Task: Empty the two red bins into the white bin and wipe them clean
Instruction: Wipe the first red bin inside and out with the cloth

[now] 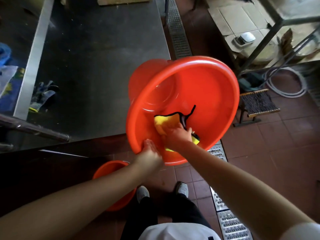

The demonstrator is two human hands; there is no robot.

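Note:
A large round red bin (204,87) is tilted toward me, its far side leaning on the corner of a steel table (97,66). My left hand (150,151) grips its near rim at the lower left. Inside the bin, my right hand (178,134) presses a yellow cloth (164,122) with black edging against the lower wall, fingers curled on the cloth. A second red bin (110,168) stands on the floor below my left forearm, partly hidden by it. No white bin is in view.
Work gloves (43,96) lie on the table's left part. A metal floor drain grate (180,32) runs along the tiled floor to the right of the table. A small woven stool (258,104), a coiled hose (285,84) and a metal rack (277,28) stand at right.

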